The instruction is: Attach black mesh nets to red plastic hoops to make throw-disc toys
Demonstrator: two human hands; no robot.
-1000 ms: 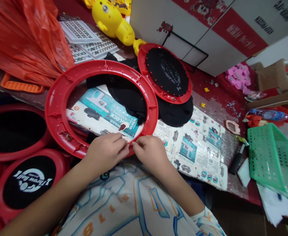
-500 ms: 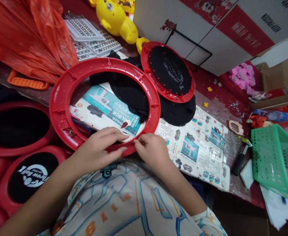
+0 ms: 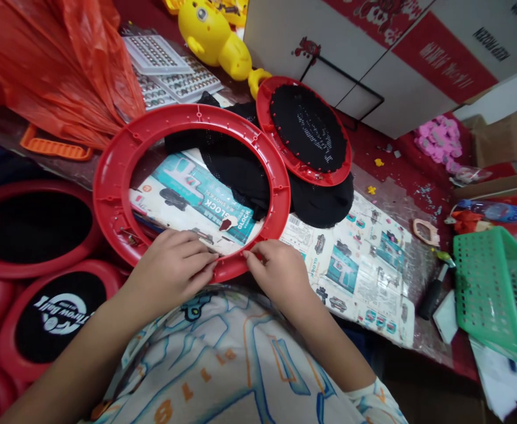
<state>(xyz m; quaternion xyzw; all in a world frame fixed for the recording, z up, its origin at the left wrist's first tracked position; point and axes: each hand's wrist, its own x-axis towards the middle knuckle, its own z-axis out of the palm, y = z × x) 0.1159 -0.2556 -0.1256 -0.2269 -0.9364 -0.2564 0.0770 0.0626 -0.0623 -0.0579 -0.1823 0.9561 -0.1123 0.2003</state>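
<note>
A red plastic ring [image 3: 280,188] lies near me at the table's front edge, its ribbed side up. My left hand [image 3: 172,268] is closed over the ring's near rim, fingertips pressed to the plastic. Just to its right, my right hand [image 3: 276,262] pinches the same rim between thumb and curled fingers. Through the ring's opening show a flattened printed carton [image 3: 183,176] and black mesh fabric [image 3: 236,159]. Behind it, a second red ring [image 3: 347,150] has a black mesh disc [image 3: 309,126] fitted in it and rests on more black fabric.
Finished red-and-black discs [image 3: 59,312] are piled at lower left. An orange plastic bag [image 3: 55,70], trays of small round parts [image 3: 156,54] and a yellow toy [image 3: 214,41] stand behind. To the right are a green basket [image 3: 483,282], a black-handled tool [image 3: 433,291] and a large box [image 3: 373,59].
My left hand released its pinch beside my right hand, opened and slid left along the rim, then closed on it again. My right hand stayed pinched on the rim.
</note>
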